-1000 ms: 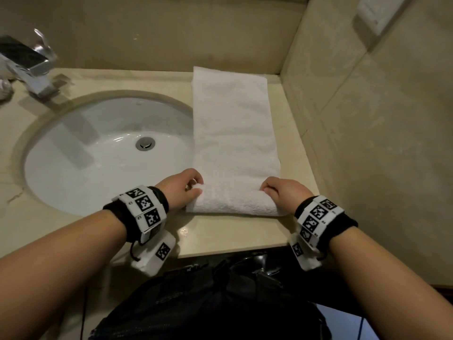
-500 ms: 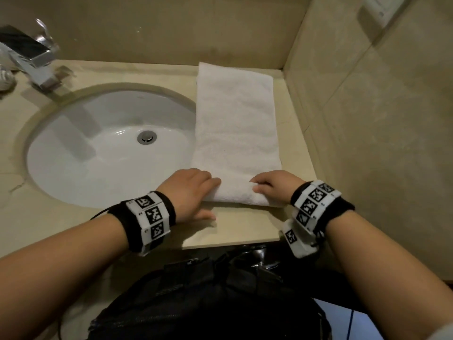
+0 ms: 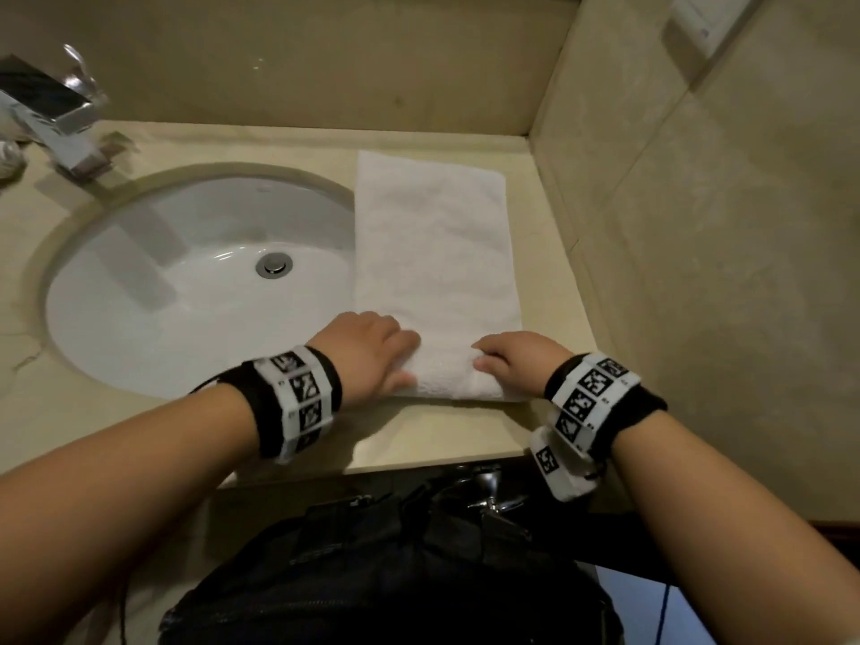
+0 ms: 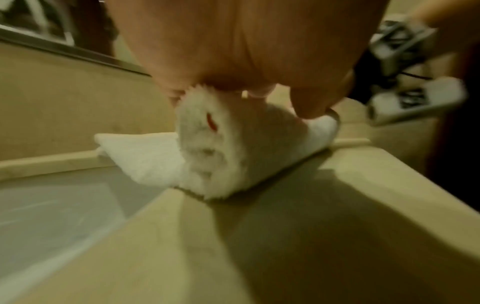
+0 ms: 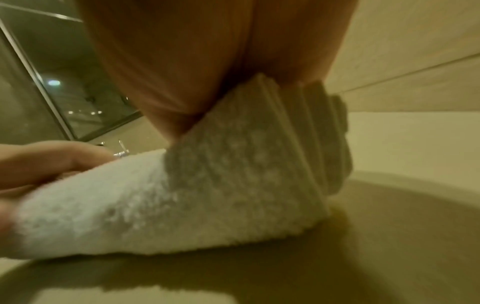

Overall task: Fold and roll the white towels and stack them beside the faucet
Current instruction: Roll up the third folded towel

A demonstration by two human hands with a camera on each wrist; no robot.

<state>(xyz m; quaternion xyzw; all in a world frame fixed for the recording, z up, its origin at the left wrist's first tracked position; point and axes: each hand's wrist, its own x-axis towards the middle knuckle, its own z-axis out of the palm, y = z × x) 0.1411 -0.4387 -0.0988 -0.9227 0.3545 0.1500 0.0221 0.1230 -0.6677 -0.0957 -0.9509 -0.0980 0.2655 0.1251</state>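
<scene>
Rolling has only begun: my left hand and right hand curl their grip over the white towel's near end on the tabletop; stacking by the faucet remains.

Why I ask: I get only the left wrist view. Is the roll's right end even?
Observer: No. Under the right hand, the towel layers sit stepped, not flush.
Operator: Is that hand gripping the roll?
Observer: Yes, its fingers curl over the right end; the left hand holds the left end.
Operator: Where's the faucet?
Observer: The faucet stands at the back left, across the sink from the towel.
</scene>
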